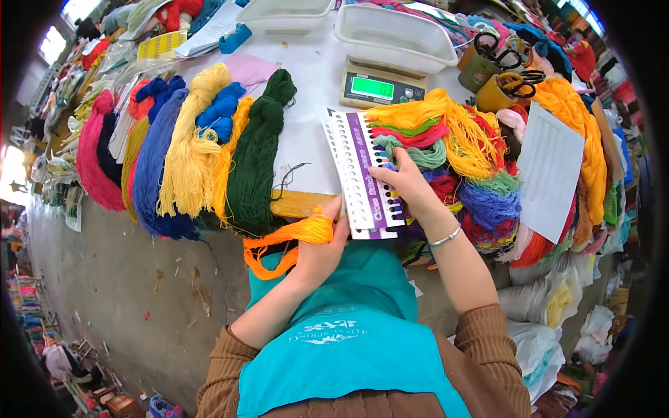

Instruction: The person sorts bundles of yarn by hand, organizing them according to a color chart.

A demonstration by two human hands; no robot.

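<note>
My left hand (322,252) is closed around a hank of bright orange thread (304,230), whose loop hangs down to the left in front of the teal apron (334,341). White and purple cross stitch thread cards (362,167), punched with holes along their edges, stand at a slant between my hands. My right hand (410,182) grips their right side, thumb on the edge and fingers partly hidden behind. Strands of multicoloured thread (418,136) run from the cards' right edge. Close to my left hand lies a dark green hank (259,157).
Hanks in several colours, including a cream one (191,139), drape over the table's front edge at left. A digital scale (382,86) sits behind the cards, with a clear plastic tub (397,35) beyond. Scissors stand in a yellow cup (496,94). A printed sheet (550,171) lies at right.
</note>
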